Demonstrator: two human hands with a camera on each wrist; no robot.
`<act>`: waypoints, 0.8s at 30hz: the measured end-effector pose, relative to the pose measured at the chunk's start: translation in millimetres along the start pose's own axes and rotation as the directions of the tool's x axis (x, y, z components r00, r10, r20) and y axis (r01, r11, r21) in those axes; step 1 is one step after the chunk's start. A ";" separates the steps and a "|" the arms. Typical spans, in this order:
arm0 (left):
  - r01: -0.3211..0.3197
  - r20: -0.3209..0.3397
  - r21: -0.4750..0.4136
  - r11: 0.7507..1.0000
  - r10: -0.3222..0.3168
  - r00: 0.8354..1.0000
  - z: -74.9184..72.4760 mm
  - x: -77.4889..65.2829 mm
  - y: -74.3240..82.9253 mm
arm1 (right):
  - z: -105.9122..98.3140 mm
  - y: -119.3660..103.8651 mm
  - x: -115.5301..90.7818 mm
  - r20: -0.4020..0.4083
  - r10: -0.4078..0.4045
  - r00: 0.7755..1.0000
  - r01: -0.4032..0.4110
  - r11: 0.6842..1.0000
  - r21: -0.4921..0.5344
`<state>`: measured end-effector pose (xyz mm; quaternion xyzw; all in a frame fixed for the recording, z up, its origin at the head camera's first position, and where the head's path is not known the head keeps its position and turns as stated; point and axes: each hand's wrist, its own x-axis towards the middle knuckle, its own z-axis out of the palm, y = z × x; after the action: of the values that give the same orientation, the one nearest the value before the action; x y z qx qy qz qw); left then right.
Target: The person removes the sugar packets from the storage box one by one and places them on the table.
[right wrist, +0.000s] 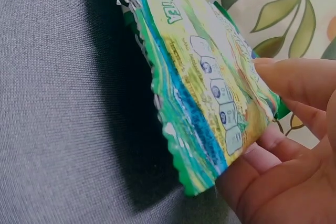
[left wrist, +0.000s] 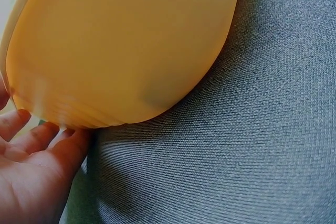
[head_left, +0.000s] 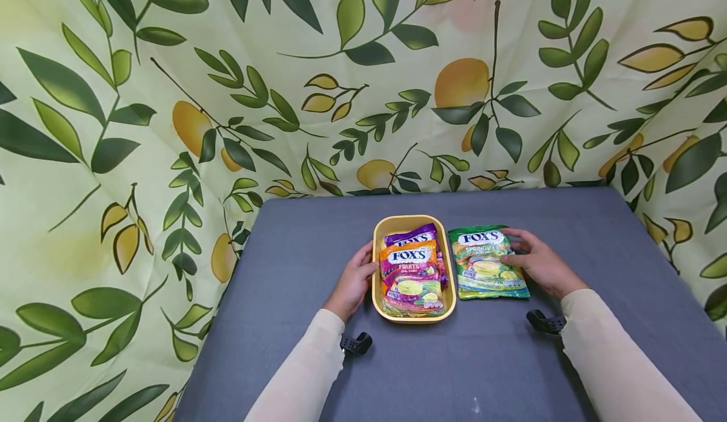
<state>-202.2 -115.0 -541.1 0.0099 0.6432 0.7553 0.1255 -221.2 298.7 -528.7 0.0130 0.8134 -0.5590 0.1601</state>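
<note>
A yellow plastic tray (head_left: 414, 318) with rounded corners stands in the middle of the table. In it lie an orange and pink bag of Fox's fruit candy (head_left: 410, 283) and, partly hidden beneath that, a purple Fox's bag (head_left: 425, 231). My left hand (head_left: 354, 283) holds the tray's left side, fingers against the outer wall (left wrist: 121, 51) and thumb at the rim. To the right of the tray, my right hand (head_left: 539, 261) pinches the right edge of a green Fox's candy bag (head_left: 483, 270). Its thumb lies on top, other fingers underneath; the bag's near edge (right wrist: 181, 166) shows a dark shadow below.
A grey cloth covers the table (head_left: 443, 371). Behind it and along both sides hangs a curtain (head_left: 341, 94) printed with leaves and yellow fruit. Black bands (head_left: 356, 344) sit at both wrists.
</note>
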 end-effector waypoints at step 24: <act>-0.009 0.009 -0.027 1.000 0.009 1.000 -0.3 1.9 -1.9 | -22.2 3.2 -13.1 -0.095 -0.052 0.994 0.052 0.999 -0.006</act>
<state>-203.8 -114.6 -543.3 0.0145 0.6324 0.7644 0.1249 -213.5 322.2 -520.8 0.0179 0.8212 -0.5604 0.1067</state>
